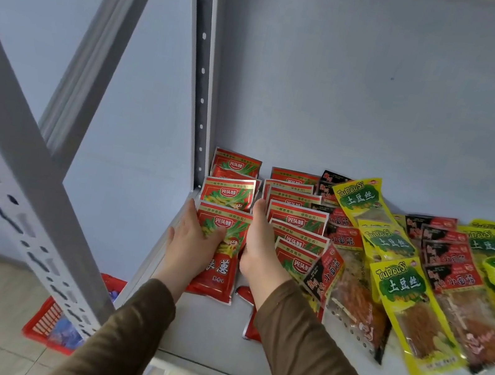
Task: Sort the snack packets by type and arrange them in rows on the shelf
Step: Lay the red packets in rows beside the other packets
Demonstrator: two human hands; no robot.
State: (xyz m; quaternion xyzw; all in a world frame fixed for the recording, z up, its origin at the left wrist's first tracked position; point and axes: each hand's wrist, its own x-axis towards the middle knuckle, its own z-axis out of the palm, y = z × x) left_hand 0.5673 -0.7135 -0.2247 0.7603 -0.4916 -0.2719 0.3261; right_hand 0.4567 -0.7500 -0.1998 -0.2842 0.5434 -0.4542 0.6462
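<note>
We saw two rows of glossy red packets [228, 194] lying overlapped at the left end of the grey metal shelf [216, 329]; our left hand [189, 243] lay on the nearest packet [221, 255] of the left row, thumb curled over its face and fingers along its outer edge, so the grip held that packet; our right hand [257, 248] stood on edge between the rows, fingers straight against the right row [295, 228], its grip open; both arms wore brown sleeves [309, 355]; black-and-red packets [452, 264] and yellow packets [399, 288] with clear windows lay jumbled to the right; a red basket [53, 322] sat on the tiled floor beyond the perforated upright [203, 81].
</note>
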